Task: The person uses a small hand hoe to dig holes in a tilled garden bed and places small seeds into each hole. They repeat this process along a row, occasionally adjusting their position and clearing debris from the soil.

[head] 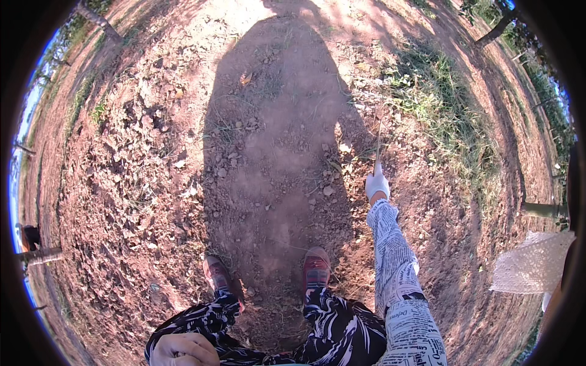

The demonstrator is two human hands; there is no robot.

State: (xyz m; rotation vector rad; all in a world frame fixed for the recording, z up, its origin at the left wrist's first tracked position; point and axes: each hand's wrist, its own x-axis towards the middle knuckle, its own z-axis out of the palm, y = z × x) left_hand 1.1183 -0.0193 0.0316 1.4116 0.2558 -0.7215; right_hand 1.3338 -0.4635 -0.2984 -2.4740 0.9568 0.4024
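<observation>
My right hand (377,185), in a white glove, is closed around the pale end of a thin stick or rod (379,144) that points away from me over the soil, right of my shadow. What its far end touches cannot be told. My left hand (185,350), bare, lies with bent fingers over my left knee at the bottom edge, above the black and white patterned trousers (348,329); nothing shows in it. Between my two reddish shoes (316,270) lies dry, cloddy earth (274,196).
A heap of cut grass (451,110) lies at the upper right. Tree trunks (545,209) stand along both sides. Pale, perforated cloth (526,265) hangs at the right rim. Clods and dry leaves (137,160) cover the ground at left.
</observation>
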